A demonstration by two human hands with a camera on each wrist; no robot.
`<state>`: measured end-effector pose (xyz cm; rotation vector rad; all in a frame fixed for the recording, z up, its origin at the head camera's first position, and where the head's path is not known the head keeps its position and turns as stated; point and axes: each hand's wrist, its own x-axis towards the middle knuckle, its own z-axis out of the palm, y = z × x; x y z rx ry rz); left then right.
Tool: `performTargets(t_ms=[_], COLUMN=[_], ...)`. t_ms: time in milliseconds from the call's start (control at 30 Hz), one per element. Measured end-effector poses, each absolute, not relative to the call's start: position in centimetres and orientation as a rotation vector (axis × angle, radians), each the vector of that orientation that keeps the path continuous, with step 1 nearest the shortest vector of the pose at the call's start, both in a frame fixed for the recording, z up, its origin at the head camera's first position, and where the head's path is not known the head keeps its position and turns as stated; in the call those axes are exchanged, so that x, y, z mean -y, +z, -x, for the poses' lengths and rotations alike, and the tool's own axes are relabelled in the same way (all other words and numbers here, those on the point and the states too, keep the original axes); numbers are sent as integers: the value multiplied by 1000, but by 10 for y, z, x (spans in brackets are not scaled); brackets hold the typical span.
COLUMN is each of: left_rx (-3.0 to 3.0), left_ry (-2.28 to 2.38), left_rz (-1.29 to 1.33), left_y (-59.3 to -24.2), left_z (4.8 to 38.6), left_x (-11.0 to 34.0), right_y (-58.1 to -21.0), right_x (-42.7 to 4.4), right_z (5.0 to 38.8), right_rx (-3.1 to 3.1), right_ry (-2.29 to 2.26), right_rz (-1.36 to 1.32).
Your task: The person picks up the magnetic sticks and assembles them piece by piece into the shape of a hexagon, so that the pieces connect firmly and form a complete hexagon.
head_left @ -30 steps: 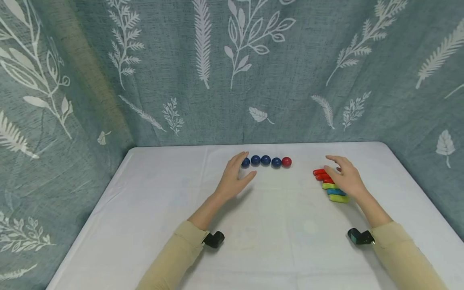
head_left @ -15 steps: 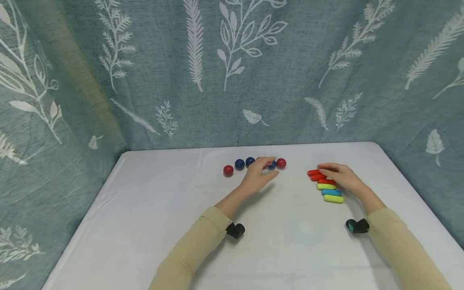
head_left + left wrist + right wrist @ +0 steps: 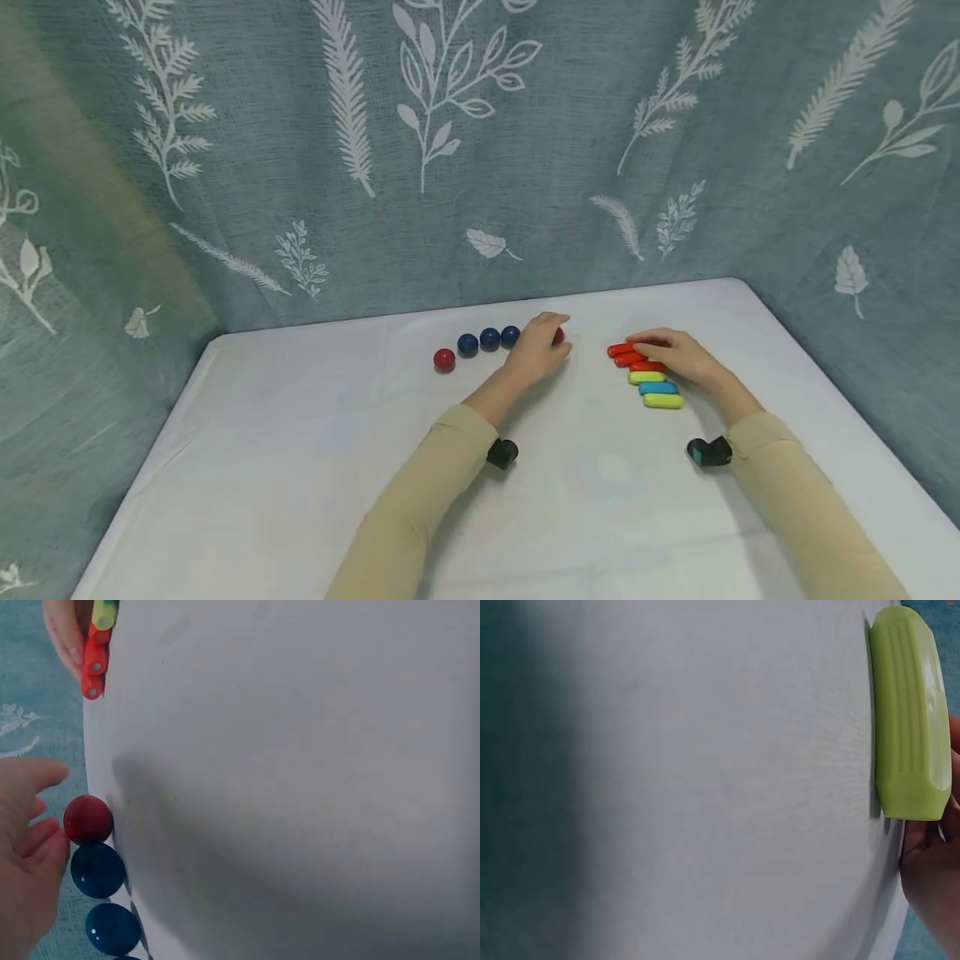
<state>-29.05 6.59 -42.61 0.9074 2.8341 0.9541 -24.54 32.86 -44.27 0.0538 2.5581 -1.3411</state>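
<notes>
At the right end of a row of balls, my left hand (image 3: 534, 350) stands around a red ball (image 3: 88, 820), its thumb and forefinger apart. The thumb side lies close to the ball; I cannot tell if it touches. Beside that ball follow blue balls (image 3: 490, 338), one hidden behind the hand in the head view. Another red ball (image 3: 444, 360) marks the left end. My right hand (image 3: 678, 352) has its fingertips at the far red oblong plastic pieces (image 3: 632, 359), partly covering them. Nearer lie a blue piece (image 3: 658, 388) and lime-green ones (image 3: 909, 712) with ridged sides.
Both groups lie on a white-covered table (image 3: 300, 467). A blue-green curtain (image 3: 360, 167) with white leaf prints hangs along its back and sides. Small black wrist cameras (image 3: 502, 454) sit at both cuffs.
My left hand has moved right along the ball row, uncovering the red ball at the left end. My right hand has lowered onto the far red pieces. The head view has shifted.
</notes>
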Motion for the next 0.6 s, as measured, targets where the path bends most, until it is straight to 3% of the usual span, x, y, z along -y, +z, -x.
performTargets(t_ms=[600], left_rx=[-2915], left_ry=[538], left_rz=[-1046], left_y=[-422], left_z=[290], left_x=[-70], right_y=[-444], right_x=[-327], right_z=[246], right_rx=[-2548], right_ry=[-1388], right_rz=[-26])
